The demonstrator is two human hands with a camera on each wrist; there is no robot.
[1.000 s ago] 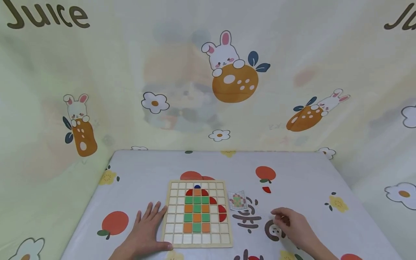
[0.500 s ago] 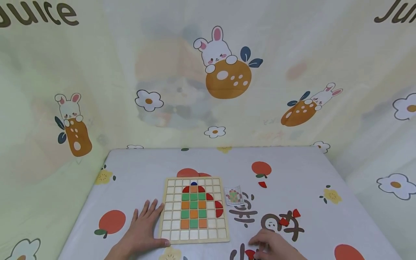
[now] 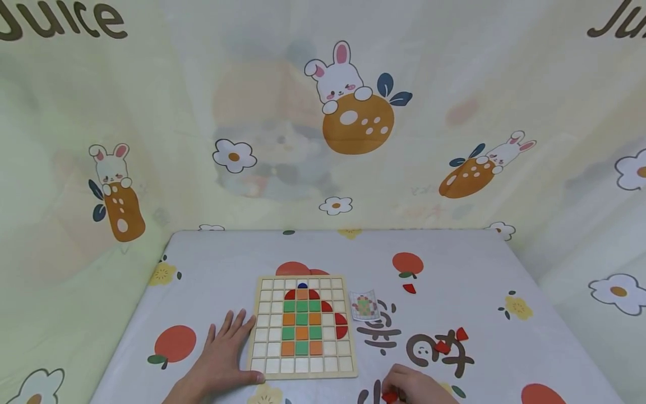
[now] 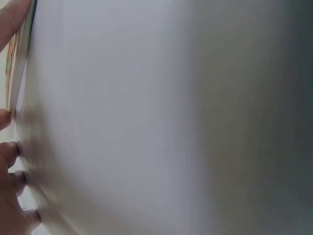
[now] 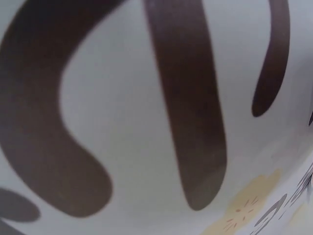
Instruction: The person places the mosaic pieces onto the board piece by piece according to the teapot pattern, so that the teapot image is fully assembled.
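My left hand lies with fingers spread at the left edge of a wooden grid board, thumb at its near left corner. In the left wrist view, fingertips show beside the board's edge. Green tiles and orange tiles fill the board's middle columns. A blue half-round piece tops them, and red rounded pieces sit around the upper and right sides. Near the table's front, my right hand curls its fingers at a red rounded piece, which is partly covered.
A small pattern card lies just right of the board. Loose red pieces lie further right, including a red wedge at the back and two red pieces together. The tablecloth has printed fruit and dark lettering.
The right hand has moved left and toward the front edge, uncovering two red pieces, and its fingers have closed in on another red piece. The left hand stays at the board.
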